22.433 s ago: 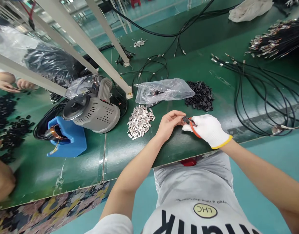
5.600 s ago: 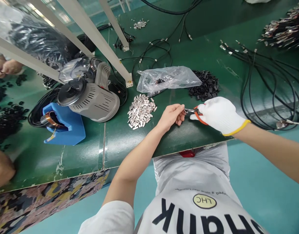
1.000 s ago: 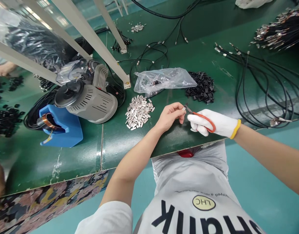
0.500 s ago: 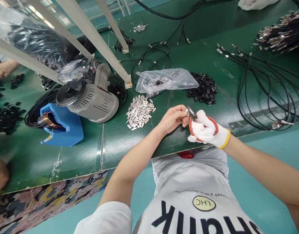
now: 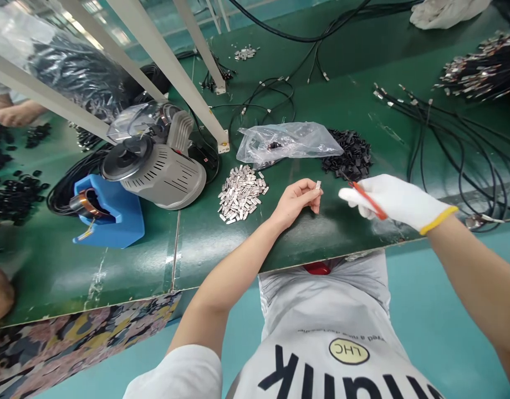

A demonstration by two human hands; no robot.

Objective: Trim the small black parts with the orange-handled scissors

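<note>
My bare left hand (image 5: pixel 297 203) pinches a small silver metal connector shell (image 5: pixel 318 185) between thumb and fingertips, just above the green table (image 5: pixel 313 238). To its right, my right hand (image 5: pixel 400 199), in a white knitted glove, is closed round red-handled pliers (image 5: pixel 369 199); their jaws are hard to make out. Left of my left hand lies a heap of similar silver shells (image 5: pixel 241 195). Beyond my hands is a pile of small black plastic parts (image 5: pixel 348 156), with a clear plastic bag (image 5: pixel 290 142) beside it.
A grey machine (image 5: pixel 166 174) and a blue tape dispenser (image 5: pixel 113 221) stand at the left. White posts (image 5: pixel 167 61) rise behind them. Black cables (image 5: pixel 458 133) lie coiled at the right, near a cable bundle (image 5: pixel 475 69). Another person's hand (image 5: pixel 20 113) shows at far left.
My right hand has moved right with the pliers, away from the metal shell they were at. My left hand stays in place, still pinching the shell. The view has shifted slightly.
</note>
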